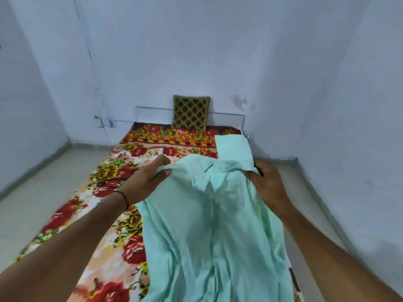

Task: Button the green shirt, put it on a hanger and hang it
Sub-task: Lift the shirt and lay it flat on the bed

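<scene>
Green shirt (209, 225) hangs between left hand (144, 182) and right hand (267, 184) grips.

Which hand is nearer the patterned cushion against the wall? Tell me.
Left. The left hand grips the green shirt below and left of the cushion; the right hand grips farther down, to its right.

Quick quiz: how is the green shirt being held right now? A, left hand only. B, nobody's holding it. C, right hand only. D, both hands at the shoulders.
D: the left hand and right hand each grip a shoulder of the shirt, which hangs over the bed.
</scene>
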